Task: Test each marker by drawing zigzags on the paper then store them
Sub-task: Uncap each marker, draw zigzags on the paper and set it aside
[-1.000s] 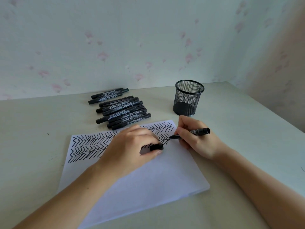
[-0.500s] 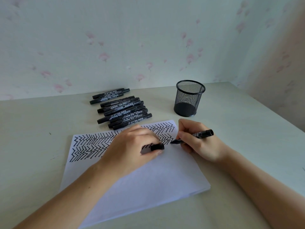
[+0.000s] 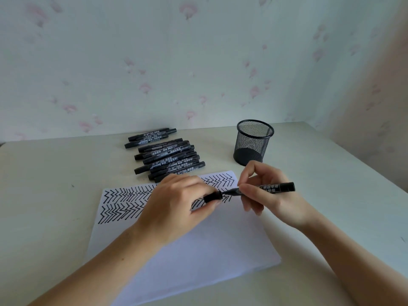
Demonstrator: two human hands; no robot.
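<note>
Lifting my right hand (image 3: 271,195) off the white sheet of paper (image 3: 198,250), I now hold the uncapped black marker pen (image 3: 265,188) nearly level above the page, where half a second ago its tip pressed the sheet; my right fingers (image 3: 247,187) curl round its barrel, gripping it; my left hand (image 3: 176,202) has shifted right to meet it, its fingers pinching the small black cap (image 3: 213,196), whose open end now sits right at the nib, though I cannot tell whether they touch; rows of black zigzags (image 3: 123,202) cover the paper's far edge as before; the pile of capped black markers (image 3: 164,154) and the black wire-mesh pen cup (image 3: 254,142) stay unmoved on the pale worktop (image 3: 44,195) beyond the sheet.
</note>
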